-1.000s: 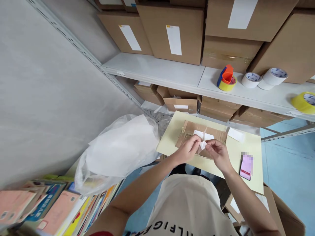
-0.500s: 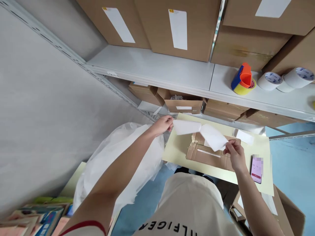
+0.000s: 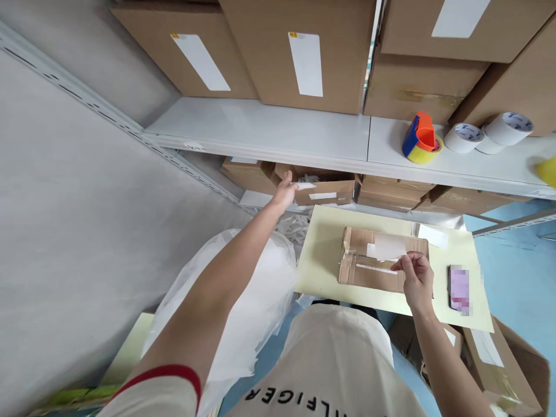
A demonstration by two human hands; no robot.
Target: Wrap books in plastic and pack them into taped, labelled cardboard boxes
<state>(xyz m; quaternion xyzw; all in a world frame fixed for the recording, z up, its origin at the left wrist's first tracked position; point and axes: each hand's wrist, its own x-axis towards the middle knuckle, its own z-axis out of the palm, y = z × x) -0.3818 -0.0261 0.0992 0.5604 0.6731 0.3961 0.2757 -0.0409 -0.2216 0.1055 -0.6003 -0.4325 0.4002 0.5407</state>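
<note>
My left hand [image 3: 284, 193] reaches to the back left, at the front of an open cardboard box [image 3: 332, 188] on the lower shelf. A piece of white paper [image 3: 306, 186] lies at its fingertips and appears pinched there. My right hand [image 3: 419, 278] pinches the corner of a white label sheet [image 3: 390, 248] over a taped cardboard parcel [image 3: 371, 280]. The parcel lies flat on the pale yellow table [image 3: 320, 266]. Whether the label touches the parcel, I cannot tell. A small white patch shows on the parcel beside the label.
A phone [image 3: 459, 288] and a white paper slip [image 3: 432, 236] lie on the table. A tape dispenser [image 3: 420, 139] and white tape rolls [image 3: 464, 138] stand on the shelf above. A large white plastic bag [image 3: 256, 301] is at left, with open cartons [image 3: 499, 359] low at right.
The two white paper pieces, close together before, are now apart. My left hand has moved back toward the shelf box with one; my right hand holds the other over the parcel.
</note>
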